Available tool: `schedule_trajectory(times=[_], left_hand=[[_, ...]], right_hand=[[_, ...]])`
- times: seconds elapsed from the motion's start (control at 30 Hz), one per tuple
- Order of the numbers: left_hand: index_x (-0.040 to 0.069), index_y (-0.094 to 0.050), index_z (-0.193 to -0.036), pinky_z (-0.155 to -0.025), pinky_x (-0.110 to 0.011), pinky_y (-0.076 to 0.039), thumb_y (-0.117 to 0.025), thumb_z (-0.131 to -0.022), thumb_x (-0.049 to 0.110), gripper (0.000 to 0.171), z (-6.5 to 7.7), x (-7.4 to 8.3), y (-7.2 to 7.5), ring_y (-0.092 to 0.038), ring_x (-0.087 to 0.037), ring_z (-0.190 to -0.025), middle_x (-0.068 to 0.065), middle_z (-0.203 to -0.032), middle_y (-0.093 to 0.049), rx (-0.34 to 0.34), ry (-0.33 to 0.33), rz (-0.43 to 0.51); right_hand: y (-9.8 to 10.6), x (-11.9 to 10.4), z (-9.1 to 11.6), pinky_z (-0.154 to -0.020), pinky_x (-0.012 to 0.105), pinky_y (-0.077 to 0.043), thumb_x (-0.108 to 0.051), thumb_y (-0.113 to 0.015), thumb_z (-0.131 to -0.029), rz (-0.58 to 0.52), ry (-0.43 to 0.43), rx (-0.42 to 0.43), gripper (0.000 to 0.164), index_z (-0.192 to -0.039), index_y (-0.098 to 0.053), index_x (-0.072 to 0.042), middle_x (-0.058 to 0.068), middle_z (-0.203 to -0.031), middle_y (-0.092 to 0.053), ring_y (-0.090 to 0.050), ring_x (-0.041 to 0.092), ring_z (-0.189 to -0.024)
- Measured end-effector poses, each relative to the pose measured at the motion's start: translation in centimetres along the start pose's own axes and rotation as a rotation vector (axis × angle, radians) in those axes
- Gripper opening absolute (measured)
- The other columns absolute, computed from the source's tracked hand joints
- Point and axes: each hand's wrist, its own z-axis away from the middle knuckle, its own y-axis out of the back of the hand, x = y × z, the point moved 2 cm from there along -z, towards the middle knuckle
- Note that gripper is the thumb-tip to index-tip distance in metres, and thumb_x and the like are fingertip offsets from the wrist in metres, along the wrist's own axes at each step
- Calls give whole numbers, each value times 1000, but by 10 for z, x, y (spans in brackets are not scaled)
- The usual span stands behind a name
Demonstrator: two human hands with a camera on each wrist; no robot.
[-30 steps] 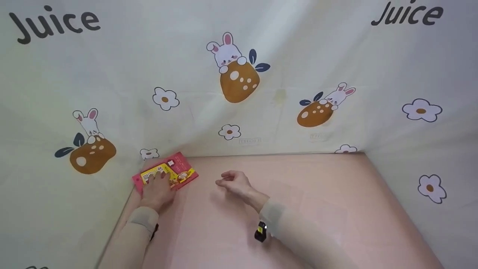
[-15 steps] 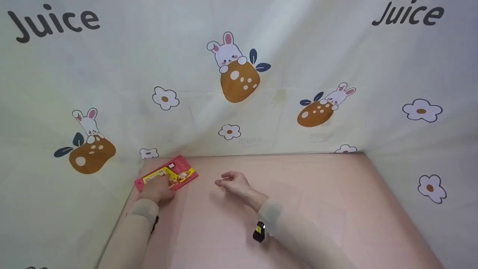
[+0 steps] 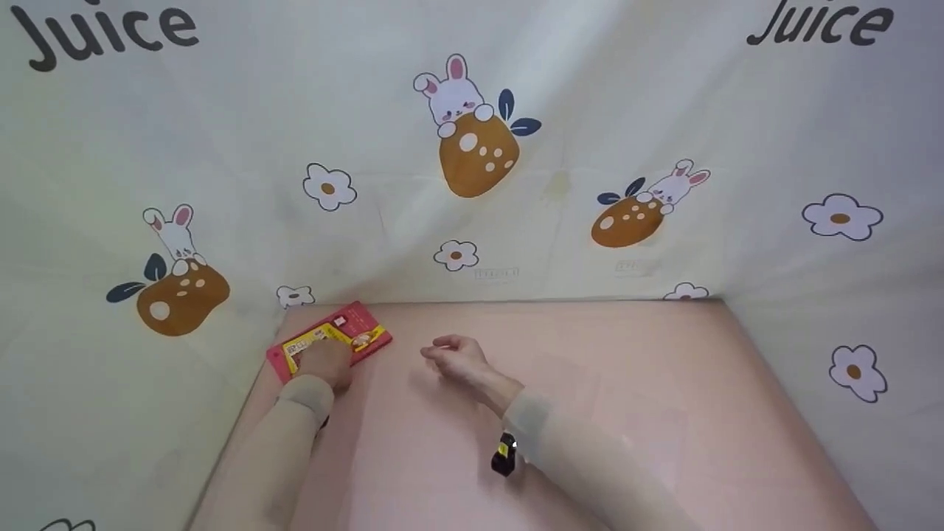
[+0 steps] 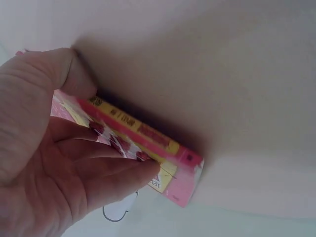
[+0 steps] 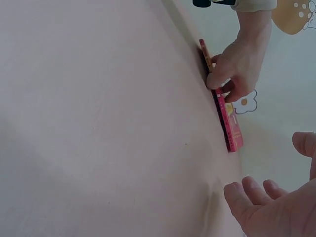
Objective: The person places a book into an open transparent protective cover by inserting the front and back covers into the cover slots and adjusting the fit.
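A flat pink-and-yellow box [image 3: 367,323] with printed pictures lies slanted at the far left corner of the pink table. Over its near long edge bends my left hand [image 3: 326,361]. In the left wrist view the thumb is against the box's narrow side, while the fingers [image 4: 123,180] reach across its printed face, so the hand pinches the edge. My right hand [image 3: 463,361] hovers to the right of the box, apart from it. Its fingers are loosely bent with nothing between them, as the right wrist view also shows.
The pink tabletop [image 3: 575,428] stretches to the right and toward me. A pale cloth wall [image 3: 560,228] with rabbits, fruit and flowers rises behind and at both sides. A small black device [image 3: 504,455] hangs at my right wrist.
My left hand has gone from lying spread on the box to bending over its near edge, a little to the right. The box has shifted only slightly. The right hand stays almost still.
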Motion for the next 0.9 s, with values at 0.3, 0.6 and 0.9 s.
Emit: schedule_trajectory(times=[0.3, 0.6, 0.9], left_hand=[[-5, -76, -103, -74, -44, -66, -85, -99, 14, 22, -19, -15, -24, -73, -33, -78, -22, -95, -79, 202, -45, -181], [-6, -72, -111, -81, -45, -72, -87, -100, 20, 32, -8, -8, -24, -80, -34, -84, -23, -98, -80, 215, -23, -366], [-13, -70, -113, -71, -41, -71, -86, -101, 23, 41, 6, 4, -9, -79, -30, -75, -25, -93, -77, 265, -9, -485]], right_hand=[[-3, -4, 0, -100, 38, -64, -29, -83, -101, -59, -51, -23, 62, -151, -63, 3, 14, -131, -78, -75, 27, -116], [-3, -7, -3, -114, 47, -62, -30, -80, -104, -151, -98, -18, 52, -144, -66, -2, 22, -147, -72, -75, 30, -126], [-11, -12, -7, -111, 46, -64, -29, -81, -103, -192, -112, 3, 44, -135, -69, -2, 24, -144, -74, -79, 32, -125]])
